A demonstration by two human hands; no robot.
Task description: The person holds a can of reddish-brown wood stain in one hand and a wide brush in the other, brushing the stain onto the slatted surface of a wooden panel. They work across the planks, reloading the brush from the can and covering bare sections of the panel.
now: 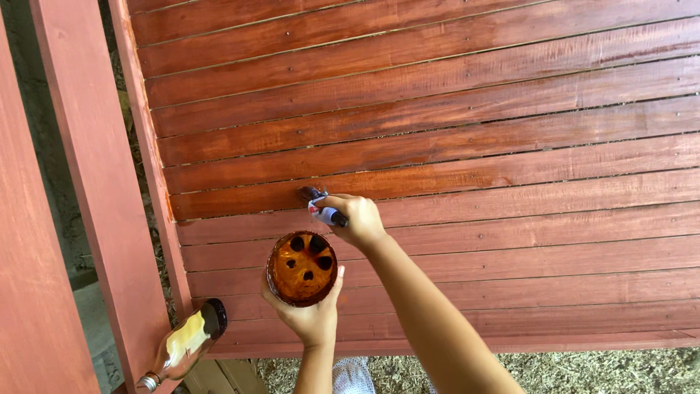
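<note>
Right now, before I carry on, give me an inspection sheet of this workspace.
Surface: slatted wooden panel, stained glossy reddish brown across the boards.
Job's things: small brush with its tip on a slat; round cup holding orange-brown stain.
Clutter: glass bottle lying tilted by the post, lower left.
Grippers: right hand grips the brush; left hand holds the cup from below.
Cables: nothing seen.
Surroundings: red-stained posts at the left; straw-strewn ground below the panel.
</note>
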